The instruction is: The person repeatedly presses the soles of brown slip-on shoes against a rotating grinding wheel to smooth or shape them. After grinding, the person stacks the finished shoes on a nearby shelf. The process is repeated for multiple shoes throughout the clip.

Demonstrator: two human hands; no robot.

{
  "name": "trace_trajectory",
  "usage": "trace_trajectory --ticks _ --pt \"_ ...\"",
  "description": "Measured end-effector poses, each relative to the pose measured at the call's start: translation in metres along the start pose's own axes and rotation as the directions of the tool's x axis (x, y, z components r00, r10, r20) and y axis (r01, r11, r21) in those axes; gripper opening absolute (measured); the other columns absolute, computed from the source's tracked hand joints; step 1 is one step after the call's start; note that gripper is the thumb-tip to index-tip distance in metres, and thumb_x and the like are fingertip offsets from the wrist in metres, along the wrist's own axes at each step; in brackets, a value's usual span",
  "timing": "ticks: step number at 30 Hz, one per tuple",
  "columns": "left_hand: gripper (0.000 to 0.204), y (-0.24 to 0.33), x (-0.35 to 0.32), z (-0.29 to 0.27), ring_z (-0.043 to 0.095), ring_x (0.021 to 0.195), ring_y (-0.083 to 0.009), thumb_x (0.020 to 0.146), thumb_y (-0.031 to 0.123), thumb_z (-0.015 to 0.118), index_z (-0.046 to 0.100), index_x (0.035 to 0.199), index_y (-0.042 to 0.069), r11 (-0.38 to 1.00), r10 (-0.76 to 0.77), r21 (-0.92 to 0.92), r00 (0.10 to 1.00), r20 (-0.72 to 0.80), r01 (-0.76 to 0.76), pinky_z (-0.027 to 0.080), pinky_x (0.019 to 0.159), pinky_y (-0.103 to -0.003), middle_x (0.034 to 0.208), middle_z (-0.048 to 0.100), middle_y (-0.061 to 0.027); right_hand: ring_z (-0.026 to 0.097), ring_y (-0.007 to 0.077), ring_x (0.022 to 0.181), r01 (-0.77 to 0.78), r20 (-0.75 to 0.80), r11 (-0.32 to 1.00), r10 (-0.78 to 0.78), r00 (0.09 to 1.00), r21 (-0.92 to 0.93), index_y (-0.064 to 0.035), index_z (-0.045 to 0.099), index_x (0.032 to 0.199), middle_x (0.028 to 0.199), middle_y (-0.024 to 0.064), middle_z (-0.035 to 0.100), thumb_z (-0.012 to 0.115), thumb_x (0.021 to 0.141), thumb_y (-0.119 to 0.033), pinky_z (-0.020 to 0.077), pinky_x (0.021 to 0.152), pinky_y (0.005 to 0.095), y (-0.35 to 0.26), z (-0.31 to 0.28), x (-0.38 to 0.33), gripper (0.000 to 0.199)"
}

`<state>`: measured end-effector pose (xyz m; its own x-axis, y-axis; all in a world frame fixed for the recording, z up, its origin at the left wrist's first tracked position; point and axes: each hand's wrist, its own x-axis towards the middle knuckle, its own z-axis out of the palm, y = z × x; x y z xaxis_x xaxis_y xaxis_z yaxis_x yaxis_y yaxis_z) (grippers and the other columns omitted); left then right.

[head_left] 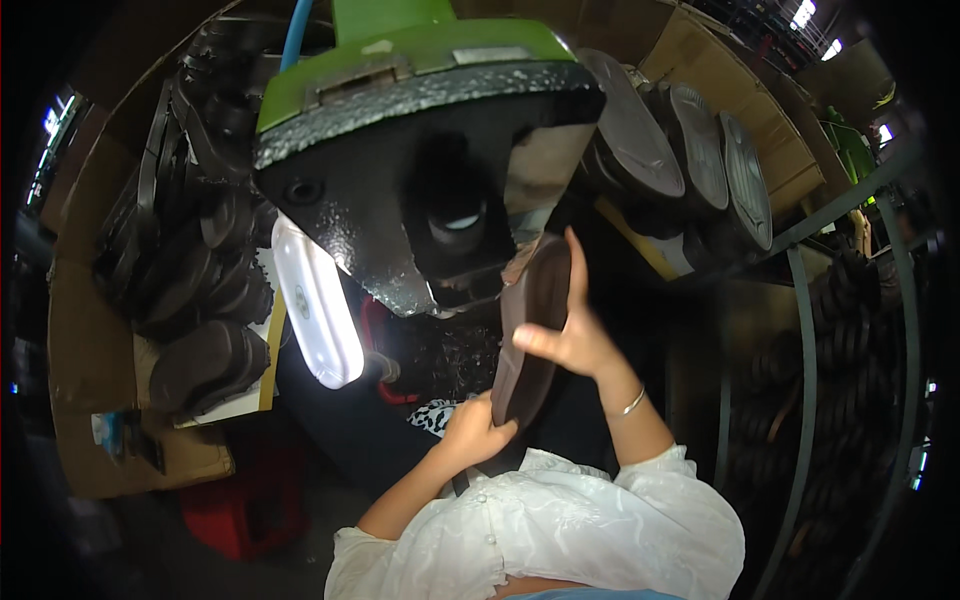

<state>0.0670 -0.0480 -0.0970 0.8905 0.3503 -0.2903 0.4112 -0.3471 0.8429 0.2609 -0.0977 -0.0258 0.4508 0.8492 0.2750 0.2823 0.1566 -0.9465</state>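
The brown sole point(530, 340) sits just below the green machine point(430, 45), right of its middle; 2 hands grip it, the left hand point(473, 432) clasping its near end, the right hand point(572, 338) spanning its side, thumb across; left of the machine glows a white lamp point(318, 305); right of the machine lean grey soles point(637, 125).

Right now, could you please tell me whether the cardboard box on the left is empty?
Not empty: the cardboard box has dark soles heaped inside.
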Motion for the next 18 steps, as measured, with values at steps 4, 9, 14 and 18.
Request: trace_trajectory --ticks 4,9,14,18 --pt "0.041 0.041 0.017 -0.033 0.060 0.073 -0.0351 0.064 0.017 0.066 0.054 0.100 0.002 0.935 0.146 0.348 0.970 -0.195 -0.070 0.049 0.064 -0.042 0.082 0.055 -0.0154 0.029 0.0286 0.126 0.003 -0.080 0.997 0.003 0.997 0.077 -0.0005 -0.012 0.137 0.136 0.0209 0.024 0.076 0.062 -0.029 0.0268 0.102 0.0394 0.028 0.040 -0.039 0.119" --pt "0.061 0.056 0.015 -0.039 0.061 0.080 -0.0277 0.072 0.024 0.071 0.044 0.123 0.005 0.926 0.379 0.189 0.807 -0.453 -0.328 0.049 0.072 -0.035 0.100 0.057 -0.0135 0.037 0.0367 0.118 0.164 -0.315 0.890 -0.315 0.895 -0.425 0.0043 0.007 0.137 0.129 0.0266 0.031 0.076 0.058 -0.028 0.0322 0.099 0.0406 0.000 0.006 0.038 0.110" --pt "0.034 0.022 0.000 -0.030 0.062 0.081 -0.0219 0.076 0.015 0.067 0.058 0.107 0.002 0.973 0.221 0.012 0.923 -0.315 -0.229 0.050 0.072 -0.030 0.096 0.061 -0.0144 0.040 0.0403 0.113 0.071 -0.433 0.672 -0.551 0.714 -0.737 0.0044 0.054 0.109 0.121 0.0274 0.040 0.068 0.068 -0.045 0.0356 0.094 0.0428 -0.039 -0.043 0.148 0.065" --pt "0.027 -0.010 -0.017 -0.033 0.062 0.084 -0.0236 0.076 0.015 0.066 0.062 0.100 0.004 0.994 0.103 -0.002 0.930 -0.354 -0.110 0.048 0.074 -0.032 0.091 0.062 -0.0129 0.054 0.0324 0.094 -0.007 -0.338 0.700 -0.336 0.879 -0.714 -0.0001 0.064 0.091 0.102 0.0182 0.057 0.061 0.071 -0.051 0.0430 0.082 0.0384 -0.030 -0.040 0.192 0.055"
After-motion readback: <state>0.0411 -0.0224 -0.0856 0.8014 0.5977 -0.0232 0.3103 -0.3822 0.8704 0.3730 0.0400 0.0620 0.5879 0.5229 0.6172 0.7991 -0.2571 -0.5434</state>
